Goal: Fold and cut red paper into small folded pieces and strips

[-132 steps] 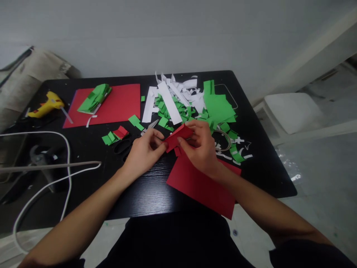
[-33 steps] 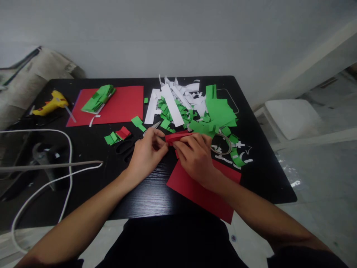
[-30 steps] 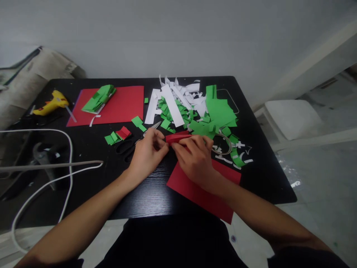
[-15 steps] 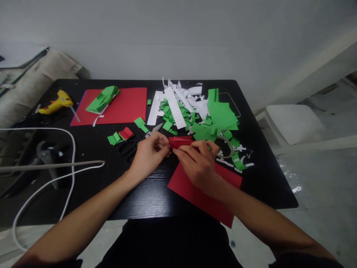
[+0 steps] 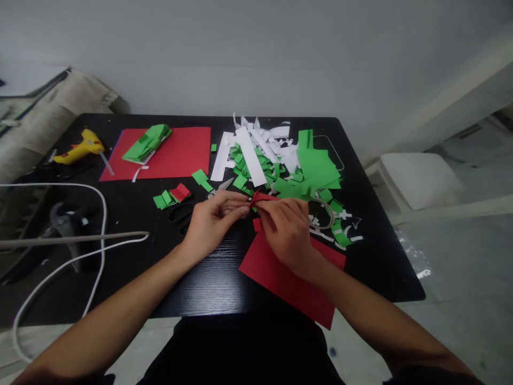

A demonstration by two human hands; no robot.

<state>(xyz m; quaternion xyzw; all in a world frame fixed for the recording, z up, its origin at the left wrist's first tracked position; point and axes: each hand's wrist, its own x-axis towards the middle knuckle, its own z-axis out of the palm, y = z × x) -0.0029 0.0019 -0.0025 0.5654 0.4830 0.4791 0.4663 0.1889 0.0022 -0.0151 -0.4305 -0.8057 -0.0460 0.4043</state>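
Folded red paper (image 5: 263,197) is at mid-table between the two hands, just this side of the scrap pile. Right hand (image 5: 290,230) is pinched on it; its fingers cover most of the lower part, so the fold can't be read. Left hand (image 5: 214,222) is just beside the paper's left end, thumb and fingertips close together; can't tell if it grips or touches it. Hands are apart, fingertips near each other. Small red piece (image 5: 257,224) pokes out below, partly behind the right hand. Scissors (image 5: 224,185): blade and dark handles show, left hand hides the middle. Tape roll (image 5: 332,215) is partly covered by the right hand. Big red sheet (image 5: 276,272) runs under the right wrist, near corner overhanging the table edge. Pliers-like tool (image 5: 62,224) at far left is too dark to identify; white cable (image 5: 48,184) loops around there and runs out of frame. Surface: black table (image 5: 208,289), wood grain showing in the glare up front. On it: yellow glue gun (image 5: 84,147), green paper bundle (image 5: 146,145) on a second red sheet (image 5: 188,155), white strips (image 5: 251,158) mixed with green scraps (image 5: 240,182). Room: plain grey wall (image 5: 256,64) behind, white seat (image 5: 417,176) at right, pale floor (image 5: 460,256), all soft.
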